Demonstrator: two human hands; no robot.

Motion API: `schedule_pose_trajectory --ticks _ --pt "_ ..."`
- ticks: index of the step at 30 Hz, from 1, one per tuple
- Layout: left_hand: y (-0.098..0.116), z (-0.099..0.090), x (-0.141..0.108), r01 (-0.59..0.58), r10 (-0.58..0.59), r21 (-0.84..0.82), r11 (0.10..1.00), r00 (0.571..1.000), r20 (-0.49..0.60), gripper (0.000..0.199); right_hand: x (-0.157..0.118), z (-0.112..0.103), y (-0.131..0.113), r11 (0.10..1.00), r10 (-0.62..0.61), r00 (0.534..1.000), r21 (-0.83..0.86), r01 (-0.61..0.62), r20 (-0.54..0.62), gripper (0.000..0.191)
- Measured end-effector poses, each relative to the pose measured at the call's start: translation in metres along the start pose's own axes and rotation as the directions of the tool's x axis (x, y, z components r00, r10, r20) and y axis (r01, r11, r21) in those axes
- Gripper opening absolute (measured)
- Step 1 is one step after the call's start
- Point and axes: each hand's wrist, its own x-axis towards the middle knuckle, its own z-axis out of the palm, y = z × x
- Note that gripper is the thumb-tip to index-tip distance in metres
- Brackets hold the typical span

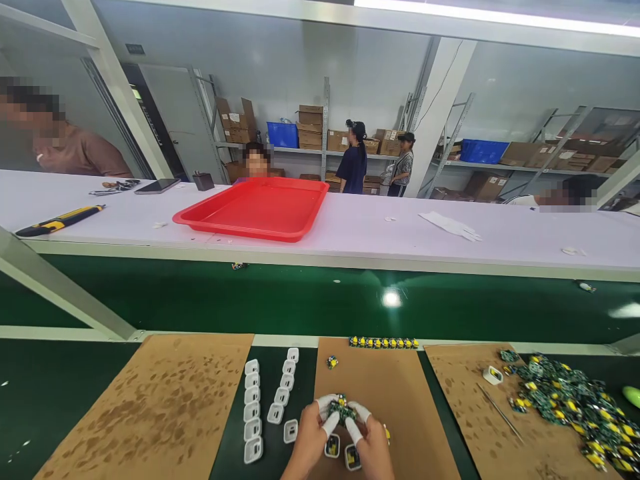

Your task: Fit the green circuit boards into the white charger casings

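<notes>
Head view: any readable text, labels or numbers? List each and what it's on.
None can be read.
Small dark sign above the doorway: marks too small to read.
Cardboard boxes on the back shelves: labels blurred.
Circuit board held between left hand and right hand: no legible print.
White housings and red tray: no text visible.

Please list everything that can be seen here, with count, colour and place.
circuit board: one, green, held by both hands
white housings: about twelve, two rows left of the hands
board pile: many, green and yellow, right
board row: one line, mat's far edge
tweezers: one, metal, right mat
red tray: one, white shelf
knife: one, yellow-black, shelf left
left hand: white finger cots, holding board
right hand: same
</notes>
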Motion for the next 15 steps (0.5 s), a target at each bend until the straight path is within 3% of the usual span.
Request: schedule_pose_trajectory --ticks 6,11,15 --pt "-0.015 0.012 0.009 -0.028 0.037 0.254 0.967 0.999 -0.028 0.036 0.01 -0.009 0.02 0.966 0.059 0.991 -0.245 -0.087 -0.118 0.055" --pt "-0.018 0.025 0.042 -0.036 0.039 0.485 0.874 0.999 0.004 0.046 0.044 -0.044 0.039 0.855 0.098 0.978 -0.488 -0.177 -0.183 0.031" --pt "-0.009 0.036 0.069 -0.078 0.013 0.631 0.772 0.994 0.107 0.036 0.077 -0.068 0.042 0.748 0.132 0.982 -0.637 -0.187 -0.133 0.008"
